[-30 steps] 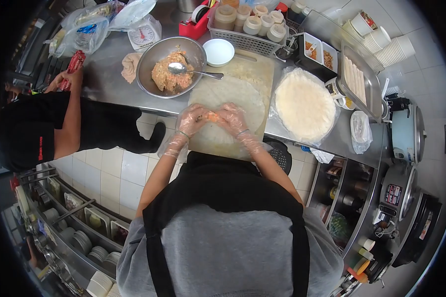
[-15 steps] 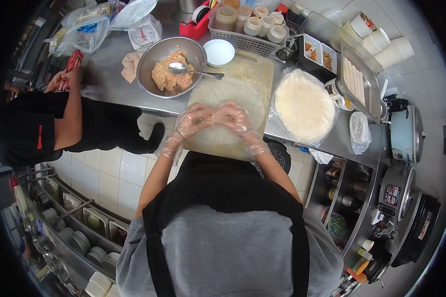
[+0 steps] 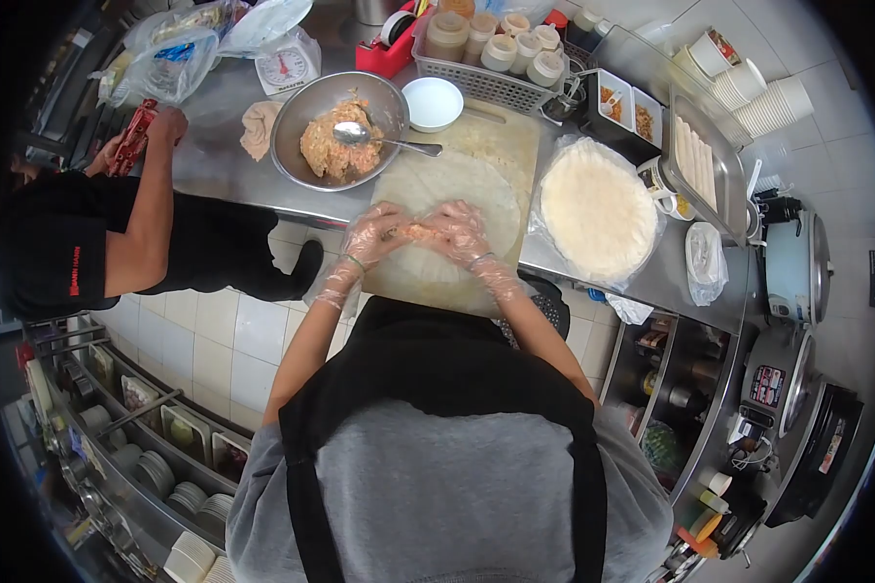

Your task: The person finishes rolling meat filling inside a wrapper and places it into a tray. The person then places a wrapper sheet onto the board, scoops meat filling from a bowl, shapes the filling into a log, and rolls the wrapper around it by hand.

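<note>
A short strip of orange-pink minced filling [image 3: 420, 232] sits between the person's two hands, over a translucent, whitish round sheet [image 3: 462, 182] on a cream rectangular cutting board [image 3: 517, 138]. The left hand [image 3: 377, 233], in clear plastic, pinches its 9 o'clock end; the right hand [image 3: 462, 231], gloved alike, pinches the 3 o'clock end. From the strip, a wide steel mixing bowl [image 3: 284, 126] with more filling and a silver metal spoon [image 3: 421, 149] lies toward 11 o'clock, a small white round bowl [image 3: 433, 104] at 12, and a pile of creamy round sheets [image 3: 598, 206] near 3.
</note>
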The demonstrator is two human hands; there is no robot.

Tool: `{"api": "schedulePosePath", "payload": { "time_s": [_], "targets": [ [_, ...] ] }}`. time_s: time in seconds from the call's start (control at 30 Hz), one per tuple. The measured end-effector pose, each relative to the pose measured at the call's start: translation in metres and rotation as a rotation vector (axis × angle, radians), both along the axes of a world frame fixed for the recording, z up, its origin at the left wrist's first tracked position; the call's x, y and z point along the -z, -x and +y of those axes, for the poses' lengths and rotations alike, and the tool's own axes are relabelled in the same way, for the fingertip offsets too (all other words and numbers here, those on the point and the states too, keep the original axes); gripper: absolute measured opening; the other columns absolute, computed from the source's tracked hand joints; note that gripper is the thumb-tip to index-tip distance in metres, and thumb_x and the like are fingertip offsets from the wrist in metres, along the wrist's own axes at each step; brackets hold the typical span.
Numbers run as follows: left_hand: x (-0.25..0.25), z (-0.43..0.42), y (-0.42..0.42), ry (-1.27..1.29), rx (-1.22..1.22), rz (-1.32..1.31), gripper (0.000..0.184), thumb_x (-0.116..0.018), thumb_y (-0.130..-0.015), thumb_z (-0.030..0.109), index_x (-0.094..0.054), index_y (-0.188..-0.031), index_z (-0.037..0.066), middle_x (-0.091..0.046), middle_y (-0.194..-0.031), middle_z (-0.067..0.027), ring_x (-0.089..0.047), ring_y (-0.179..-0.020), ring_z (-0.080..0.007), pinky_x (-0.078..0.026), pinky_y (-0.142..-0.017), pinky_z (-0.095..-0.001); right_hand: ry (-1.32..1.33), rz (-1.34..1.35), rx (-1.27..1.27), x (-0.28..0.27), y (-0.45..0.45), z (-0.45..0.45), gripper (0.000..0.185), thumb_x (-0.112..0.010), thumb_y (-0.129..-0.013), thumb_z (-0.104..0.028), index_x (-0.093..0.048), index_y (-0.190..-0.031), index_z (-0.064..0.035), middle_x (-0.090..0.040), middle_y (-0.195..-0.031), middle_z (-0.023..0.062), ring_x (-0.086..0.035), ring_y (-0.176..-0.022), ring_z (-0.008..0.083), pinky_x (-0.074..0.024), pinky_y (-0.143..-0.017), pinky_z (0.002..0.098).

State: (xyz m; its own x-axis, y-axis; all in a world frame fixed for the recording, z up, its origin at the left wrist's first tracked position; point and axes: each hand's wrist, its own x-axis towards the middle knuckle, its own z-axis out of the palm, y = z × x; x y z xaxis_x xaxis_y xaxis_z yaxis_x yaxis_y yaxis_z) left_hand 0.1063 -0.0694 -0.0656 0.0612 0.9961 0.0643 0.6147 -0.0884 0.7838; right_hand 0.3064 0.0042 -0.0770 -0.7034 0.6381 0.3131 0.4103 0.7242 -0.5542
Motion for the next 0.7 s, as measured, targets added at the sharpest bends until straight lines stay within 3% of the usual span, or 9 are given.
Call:
{"api": "schedulePosePath", "payload": {
  "time_s": [0.03,0.13,0.3,0.4,0.5,0.6,0.7],
  "targets": [
    [-0.004,0.0,0.0,0.031,0.0,0.0,0.037,-0.074,-0.068,0.014,-0.066,-0.104,0.011,-0.057,-0.1,-0.0075,-0.057,-0.092,-0.0225,-0.047,-0.078,-0.0311,-0.033,-0.011,0.036,-0.011,-0.002,0.0,0.032,-0.073,-0.065,-0.029,-0.069,-0.095,-0.0178,-0.056,-0.089,0.0,-0.051,-0.094,0.02,-0.0377,-0.081,0.0402],
    [-0.007,-0.002,-0.011,-0.19,-0.035,0.117,0.031,-0.073,-0.069,0.016,-0.068,-0.1,0.016,-0.058,-0.097,-0.0042,-0.059,-0.088,-0.0215,-0.048,-0.074,-0.0328,-0.07,-0.011,0.085,-0.019,-0.014,-0.003,0.03,-0.073,-0.067,-0.027,-0.068,-0.095,-0.017,-0.056,-0.09,0.0,-0.052,-0.093,0.0207,-0.0385,-0.08,0.0398],
    [-0.007,-0.001,-0.016,-0.054,-0.062,0.108,0.035,-0.071,-0.071,0.017,-0.066,-0.105,0.021,-0.056,-0.098,-0.0045,-0.055,-0.094,-0.0226,-0.047,-0.079,-0.0323,-0.003,0.033,0.048,-0.005,-0.028,0.003,0.03,-0.074,-0.066,-0.028,-0.068,-0.092,-0.0146,-0.057,-0.092,0.0015,-0.052,-0.092,0.0228,-0.0409,-0.078,0.0382],
    [-0.009,-0.005,-0.017,-0.043,-0.046,-0.013,0.038,-0.071,-0.072,0.018,-0.065,-0.11,0.024,-0.055,-0.101,-0.0059,-0.053,-0.098,-0.0241,-0.046,-0.081,-0.0337,0.199,0.282,0.128,-0.018,-0.019,0.0,0.029,-0.075,-0.065,-0.027,-0.067,-0.09,-0.0132,-0.057,-0.093,0.0027,-0.052,-0.091,0.024,-0.0413,-0.077,0.0382],
    [-0.004,-0.006,-0.017,-0.11,0.005,0.032,0.04,-0.07,-0.074,0.018,-0.064,-0.113,0.025,-0.055,-0.102,-0.0075,-0.052,-0.099,-0.0252,-0.046,-0.083,-0.0353,0.269,0.177,0.052,0.014,-0.017,0.006,0.029,-0.076,-0.065,-0.029,-0.067,-0.087,-0.0121,-0.059,-0.094,0.0037,-0.052,-0.092,0.0248,-0.041,-0.077,0.0391],
    [-0.005,-0.006,-0.012,-0.09,0.034,0.041,0.04,-0.069,-0.074,0.017,-0.063,-0.114,0.025,-0.055,-0.103,-0.008,-0.052,-0.1,-0.0261,-0.044,-0.086,-0.0363,0.231,0.188,0.063,0.018,-0.019,0.008,0.028,-0.075,-0.065,-0.031,-0.068,-0.085,-0.0134,-0.059,-0.09,0.0026,-0.053,-0.092,0.0243,-0.0402,-0.077,0.0404],
    [-0.003,-0.005,-0.011,-0.103,-0.008,0.047,0.039,-0.068,-0.073,0.014,-0.064,-0.111,0.022,-0.055,-0.104,-0.0081,-0.053,-0.099,-0.0264,-0.045,-0.084,-0.0361,-0.111,0.071,0.164,-0.018,-0.009,-0.004,0.027,-0.074,-0.065,-0.032,-0.069,-0.085,-0.0156,-0.058,-0.085,0.0004,-0.053,-0.089,0.0231,-0.0393,-0.076,0.0408]
  ]
}}
